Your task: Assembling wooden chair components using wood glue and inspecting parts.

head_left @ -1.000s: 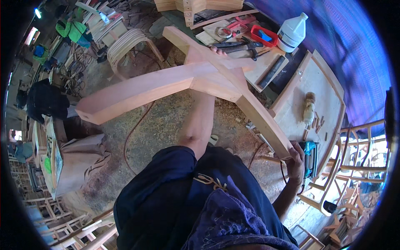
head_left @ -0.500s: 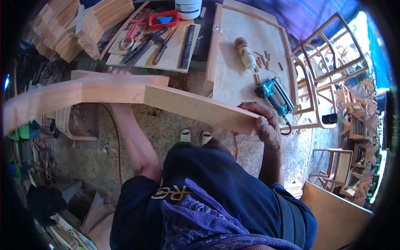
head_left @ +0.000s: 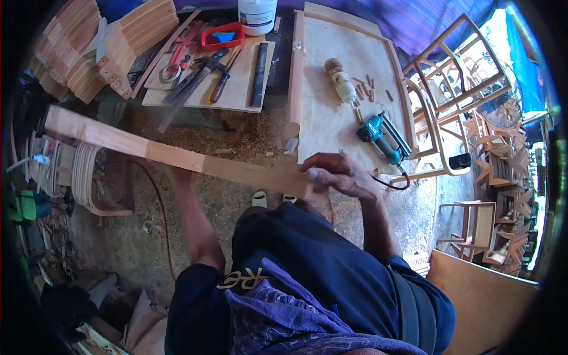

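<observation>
Head view: the timber assembly is held in the air, crosswise in front of the body, short of the near edges of the plywood board and the framed panel. Half a second earlier its broad face showed; it now presents a narrow strip, and its right end has come inward, away from the nail gun. The branching member seen a second ago cannot now be made out. In judgement, the piece is being turned in the hands, not fastened.

Right hand: thumb and fingers bent around the right end, blurred; firmness cannot be told. Left hand: at the underside, mostly hidden; finger closure cannot be told.

The nail gun lies unheld near the panel's right edge, with dowels and a bottle further up. A hammer lies toward the plywood board's left edge, a red tray by its far edge.

Markings: the white container carries a printed label, the nail gun pale lettering, the dark shirt gold lettering. Wording not transcribed.
</observation>
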The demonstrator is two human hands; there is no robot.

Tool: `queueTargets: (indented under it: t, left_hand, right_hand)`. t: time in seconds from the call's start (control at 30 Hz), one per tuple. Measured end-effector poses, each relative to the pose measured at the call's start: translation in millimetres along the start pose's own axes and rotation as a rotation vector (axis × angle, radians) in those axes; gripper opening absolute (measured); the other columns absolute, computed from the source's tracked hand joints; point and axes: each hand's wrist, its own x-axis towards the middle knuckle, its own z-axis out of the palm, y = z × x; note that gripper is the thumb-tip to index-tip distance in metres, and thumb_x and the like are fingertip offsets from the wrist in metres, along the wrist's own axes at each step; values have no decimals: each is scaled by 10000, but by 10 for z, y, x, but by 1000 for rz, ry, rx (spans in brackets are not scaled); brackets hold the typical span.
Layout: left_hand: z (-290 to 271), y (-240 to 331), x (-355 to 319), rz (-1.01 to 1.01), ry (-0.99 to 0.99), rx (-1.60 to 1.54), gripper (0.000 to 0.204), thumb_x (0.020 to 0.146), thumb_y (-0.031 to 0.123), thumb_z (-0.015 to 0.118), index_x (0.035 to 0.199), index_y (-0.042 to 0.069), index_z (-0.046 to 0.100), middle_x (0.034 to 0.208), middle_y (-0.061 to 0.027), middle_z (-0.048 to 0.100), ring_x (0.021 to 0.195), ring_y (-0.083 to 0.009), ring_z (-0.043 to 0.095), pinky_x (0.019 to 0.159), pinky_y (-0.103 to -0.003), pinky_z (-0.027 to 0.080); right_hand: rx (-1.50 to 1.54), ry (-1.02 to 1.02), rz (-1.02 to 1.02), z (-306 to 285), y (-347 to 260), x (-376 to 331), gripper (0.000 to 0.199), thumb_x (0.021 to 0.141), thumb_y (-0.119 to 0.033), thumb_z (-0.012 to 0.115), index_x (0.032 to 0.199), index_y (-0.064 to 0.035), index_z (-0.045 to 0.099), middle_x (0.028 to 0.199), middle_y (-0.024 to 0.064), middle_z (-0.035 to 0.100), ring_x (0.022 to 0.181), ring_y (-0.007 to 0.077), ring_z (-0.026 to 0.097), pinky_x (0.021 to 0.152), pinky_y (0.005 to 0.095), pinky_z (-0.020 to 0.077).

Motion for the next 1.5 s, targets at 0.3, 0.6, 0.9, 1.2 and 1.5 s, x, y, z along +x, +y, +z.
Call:
queueTargets:
  t: [0.3, 0.6, 0.9, 1.2, 1.5]
  left_hand:
    - [-792, 1040, 1039, -518, -384, 210, 418, 947, 461, 500, 1121, 87, 566, 963, -34, 583, 873, -223, 581, 821, -501, 443]
    - [623, 894, 369, 59, 395, 769, 746, 935, 726, 357, 1417, 161, 422, 1230, -47, 542, 1111, -218, 561, 907, -435, 491]
    - [968, 564, -599, 349, 733, 597, 776, 920, 734, 354, 1427, 148, 404, 1282, -65, 531, 1130, -259, 567, 923, -435, 504]
    - [146, 168, -1965, 496, 603, 328, 663, 946, 590, 529, 1442, 179, 373, 1380, -31, 478, 1216, -251, 511, 997, -451, 450]
    - [727, -822, -1753, 317, -118, 56, 486, 970, 503, 490, 1298, 145, 491, 1275, -22, 540, 1189, -225, 509, 1040, -431, 391]
  right_hand:
    - [-161, -137, -309, 508, 84, 710, 325, 946, -265, 662, 1147, -10, 649, 970, 107, 699, 906, 183, 665, 808, 331, 530]
    - [-410, 158, -258, -716, 782, 1297, 213, 932, -124, 662, 1127, -39, 673, 986, 101, 704, 845, 168, 675, 742, 303, 550]
    - [-911, 402, -502, -2123, 787, 2398, 351, 887, -265, 696, 1218, -156, 651, 1108, 134, 617, 1076, 312, 573, 940, 490, 420]
    - [-1106, 421, -357, -2352, 797, 3180, 423, 900, -400, 666, 1306, -299, 602, 1455, 100, 420, 1351, 331, 377, 1019, 648, 307]
    - [-1429, 352, -188, -2320, 1180, 3770, 616, 920, -684, 439, 1438, -350, 460, 1619, 84, 171, 1474, 384, 183, 1050, 777, 137]
